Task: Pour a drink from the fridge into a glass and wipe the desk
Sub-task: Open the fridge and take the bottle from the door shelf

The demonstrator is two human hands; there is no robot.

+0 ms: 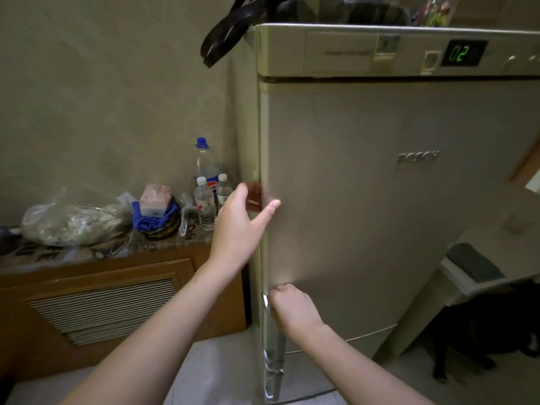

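A beige fridge (pixel 380 200) fills the middle of the view with its door closed; the display at its top reads 02. My left hand (pixel 242 220) grips the door's left edge at mid height, fingers hooked behind the edge and thumb on the front. Lower down, my right hand (pixel 292 308) is closed around the vertical silver door handle (pixel 273 358). To the right, a white desk (pixel 493 241) carries a small clear glass (pixel 515 223) and a folded grey cloth (pixel 473 266).
Left of the fridge, a wooden cabinet (pixel 117 311) has a patterned countertop crowded with water bottles (pixel 206 206), a tissue pack (pixel 153 200), a blue cloth and a filled plastic bag (pixel 73 223). Black straps (pixel 225 36) hang off the fridge top. A dark object (pixel 482 331) sits under the desk.
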